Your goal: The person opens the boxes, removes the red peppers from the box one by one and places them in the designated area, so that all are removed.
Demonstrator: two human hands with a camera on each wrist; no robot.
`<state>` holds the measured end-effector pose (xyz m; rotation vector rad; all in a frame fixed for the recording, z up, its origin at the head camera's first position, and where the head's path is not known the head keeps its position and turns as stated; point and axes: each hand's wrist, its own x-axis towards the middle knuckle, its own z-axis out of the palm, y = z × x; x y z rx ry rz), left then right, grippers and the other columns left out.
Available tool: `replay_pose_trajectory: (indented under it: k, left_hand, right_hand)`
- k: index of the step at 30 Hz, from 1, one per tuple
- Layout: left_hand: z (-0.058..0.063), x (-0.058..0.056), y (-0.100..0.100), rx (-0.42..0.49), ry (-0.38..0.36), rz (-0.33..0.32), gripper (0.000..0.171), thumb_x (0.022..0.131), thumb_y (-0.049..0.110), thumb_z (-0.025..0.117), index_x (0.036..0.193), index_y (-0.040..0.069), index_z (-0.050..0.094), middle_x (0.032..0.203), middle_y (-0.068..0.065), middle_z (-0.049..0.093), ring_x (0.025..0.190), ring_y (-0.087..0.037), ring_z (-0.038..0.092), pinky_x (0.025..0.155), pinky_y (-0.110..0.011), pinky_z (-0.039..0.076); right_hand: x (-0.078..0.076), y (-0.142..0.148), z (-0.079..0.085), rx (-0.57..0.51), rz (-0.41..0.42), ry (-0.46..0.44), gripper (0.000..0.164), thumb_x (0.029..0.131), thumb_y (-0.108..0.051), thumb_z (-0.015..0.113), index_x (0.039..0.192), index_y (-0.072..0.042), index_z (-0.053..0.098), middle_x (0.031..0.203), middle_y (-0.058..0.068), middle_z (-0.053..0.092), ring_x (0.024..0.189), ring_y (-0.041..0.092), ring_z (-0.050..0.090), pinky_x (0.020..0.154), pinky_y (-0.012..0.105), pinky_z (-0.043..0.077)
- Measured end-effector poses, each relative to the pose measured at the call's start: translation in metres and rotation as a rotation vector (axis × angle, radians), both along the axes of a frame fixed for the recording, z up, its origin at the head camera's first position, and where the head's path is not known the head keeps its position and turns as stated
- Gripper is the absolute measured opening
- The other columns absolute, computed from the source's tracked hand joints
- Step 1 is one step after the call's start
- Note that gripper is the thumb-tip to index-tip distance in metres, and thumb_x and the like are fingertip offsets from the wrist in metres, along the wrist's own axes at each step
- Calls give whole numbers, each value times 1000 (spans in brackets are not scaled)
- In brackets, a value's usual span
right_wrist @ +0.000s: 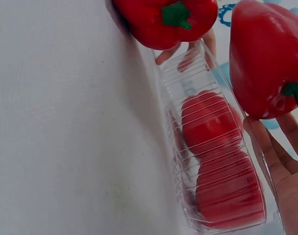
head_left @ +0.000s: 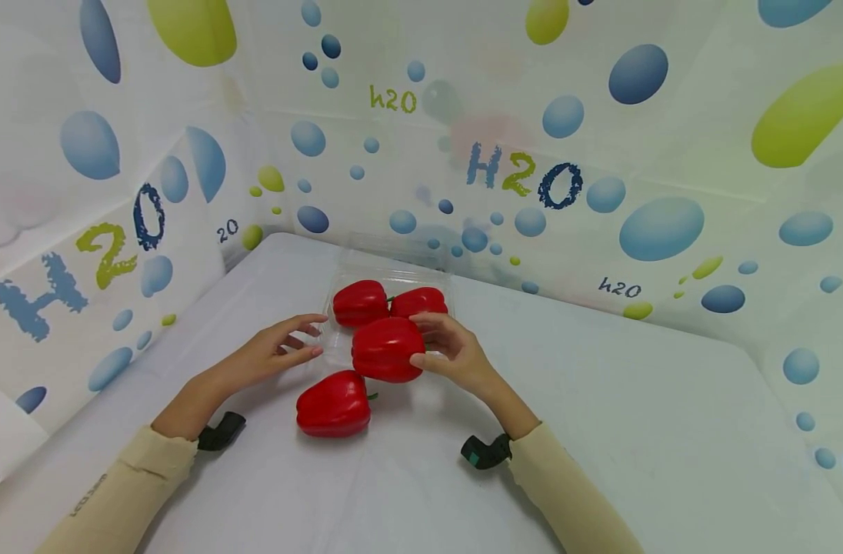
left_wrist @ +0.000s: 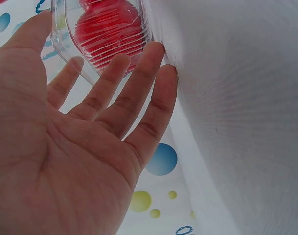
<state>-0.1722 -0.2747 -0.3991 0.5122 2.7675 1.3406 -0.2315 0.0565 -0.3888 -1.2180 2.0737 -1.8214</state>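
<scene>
My right hand grips a red bell pepper by its side, thumb and fingers round it, over the near edge of a clear plastic container. In the right wrist view the green stem of this pepper shows. Inside the container lie two more red bell peppers, one on the left and one on the right, partly hidden by my fingers. My left hand holds nothing, its fingers spread by the container's left side. Another bell pepper lies on the table in front.
The container's transparent lid stands raised behind it, near the back wall. White cloth covers the table. A sheet printed with blue and green drops hangs behind and at the left.
</scene>
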Motion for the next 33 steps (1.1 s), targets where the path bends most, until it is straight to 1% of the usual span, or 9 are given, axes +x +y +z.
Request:
replay_pose_trajectory:
  k: [4,9,12,16,20,26,30,33]
  left_hand:
    - [0,0,0,2,-6,1,58,95,22,64,146,9,40,131,-22,55,109,-35,61,84,-42,57]
    - [0,1,0,-4,-3,-1,58,95,23,64,146,9,40,131,-22,55,110,-35,61,87,-46,55]
    - [0,1,0,-6,5,-4,57,95,23,64,146,9,40,131,-22,55,109,-34,61,87,-47,55]
    - [0,0,0,-7,6,-5,57,95,22,63,146,9,40,130,-21,55,109,-34,61,86,-46,55]
    - [0,0,0,-9,4,-4,58,95,22,63,146,9,39,131,-21,55,110,-35,61,86,-46,55]
    - [0,0,0,-15,5,-3,58,95,22,63,146,9,39,130,-22,55,109,-35,60,86,-47,55]
    - [0,0,0,-18,5,0,58,95,23,64,146,9,39,130,-21,55,109,-35,60,86,-47,55]
    - [0,0,0,-16,5,-1,58,95,22,63,146,9,39,130,-21,55,109,-35,60,86,-47,55]
  right_hand:
    - [-1,1,-1,-10,26,11,58,84,-14,76,133,1,50,128,21,56,111,33,59,93,52,51]
    - [-2,3,-2,-15,51,20,57,85,-18,75,132,3,49,127,23,56,109,32,59,93,49,52]
    - [-3,4,-2,-11,57,20,58,85,-20,76,131,4,49,126,24,56,109,31,59,94,48,52]
    - [-4,5,-2,-8,70,19,61,84,-23,76,131,6,48,127,25,55,109,32,59,95,52,50]
    - [-3,6,-1,-9,84,16,61,84,-20,76,131,7,47,128,26,53,109,35,59,95,56,48]
    - [-3,8,-1,-2,90,10,58,83,-12,75,131,7,47,128,25,53,108,32,59,95,55,48]
    - [-4,10,-1,2,102,16,58,83,-11,75,131,7,48,129,25,53,108,29,60,95,55,49]
    - [-5,12,-1,1,113,28,58,83,-12,75,130,7,48,129,25,52,109,29,60,95,52,50]
